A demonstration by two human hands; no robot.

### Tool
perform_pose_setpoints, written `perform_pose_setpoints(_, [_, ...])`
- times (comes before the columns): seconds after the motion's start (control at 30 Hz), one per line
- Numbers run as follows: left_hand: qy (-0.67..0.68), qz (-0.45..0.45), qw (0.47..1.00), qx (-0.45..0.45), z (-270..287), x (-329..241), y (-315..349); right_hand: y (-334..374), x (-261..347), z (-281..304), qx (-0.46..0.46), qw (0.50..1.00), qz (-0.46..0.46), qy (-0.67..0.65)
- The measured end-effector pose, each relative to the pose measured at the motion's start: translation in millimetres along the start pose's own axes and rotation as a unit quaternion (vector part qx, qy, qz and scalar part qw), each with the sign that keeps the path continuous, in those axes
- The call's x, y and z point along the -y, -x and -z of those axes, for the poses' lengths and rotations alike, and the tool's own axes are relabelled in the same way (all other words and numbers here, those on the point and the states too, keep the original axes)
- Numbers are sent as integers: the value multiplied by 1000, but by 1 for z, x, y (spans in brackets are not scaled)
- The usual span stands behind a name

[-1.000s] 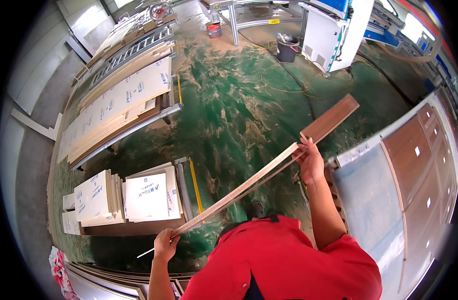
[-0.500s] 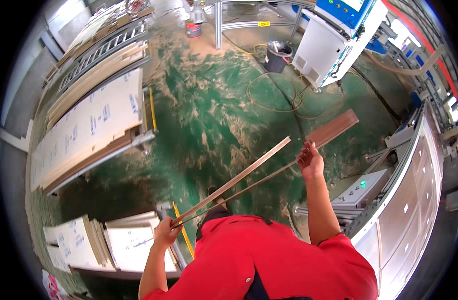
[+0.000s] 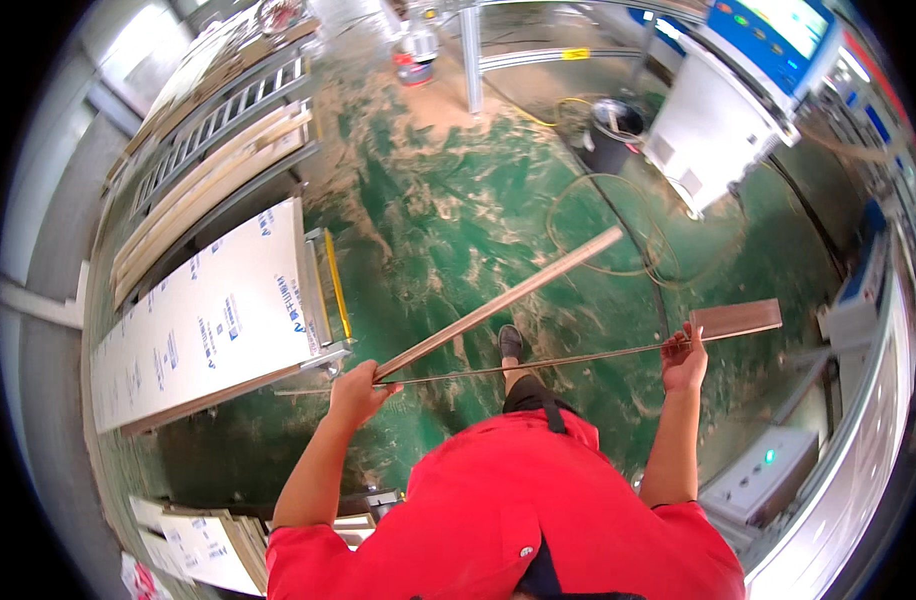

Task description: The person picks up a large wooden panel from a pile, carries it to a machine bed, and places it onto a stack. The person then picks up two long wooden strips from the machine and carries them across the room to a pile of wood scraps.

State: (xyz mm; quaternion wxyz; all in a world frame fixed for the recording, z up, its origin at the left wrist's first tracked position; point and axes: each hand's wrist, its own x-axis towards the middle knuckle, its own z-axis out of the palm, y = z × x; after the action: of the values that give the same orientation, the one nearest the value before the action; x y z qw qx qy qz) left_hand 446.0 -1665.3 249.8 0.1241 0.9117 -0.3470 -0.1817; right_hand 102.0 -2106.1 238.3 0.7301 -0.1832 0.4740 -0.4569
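Note:
My left hand (image 3: pixel 354 396) is closed around the near end of a long, narrow wooden strip (image 3: pixel 508 299), which points away to the far right. A second, thinner strip (image 3: pixel 548 363) runs from the same hand across to my right hand (image 3: pixel 684 362), and its edge faces up. My right fingers pinch this thin strip. Just beyond them a flat reddish-brown board piece (image 3: pixel 738 319) sticks out to the right. Whether it is one with the thin strip I cannot tell. Both strips hang above the floor in front of my body.
A rack with white printed boards (image 3: pixel 208 320) stands at left, with a yellow bar (image 3: pixel 336 285) at its corner. Ahead right are a white control cabinet (image 3: pixel 713 120), a black bucket (image 3: pixel 612 138) and a looped hose (image 3: pixel 553 225). A machine edge (image 3: pixel 838 440) runs along the right.
My view has turned, and the racks and cabinet have shifted within it. Both hands keep their strips; my right hand and the brown board piece now sit lower and farther right.

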Motion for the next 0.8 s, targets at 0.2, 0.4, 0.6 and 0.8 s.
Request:
perform_pose_setpoints(0.2, [-47, 70, 996, 31, 48, 15, -84, -135, -70, -127, 7, 991, -122, 49])
perform_pose_setpoints(0.4, [1, 200, 979, 50, 89, 48, -154, -212, -142, -312, 67, 973, -182, 128])
perform_pose_setpoints(0.6, [54, 259, 964, 12, 149, 103, -264, -312, -250, -458, 115, 952, -232, 167])
perform_pose_setpoints(0.8, [-24, 158, 987, 9, 238, 211, -412, -391, -373, -573, 87, 928, -322, 163])
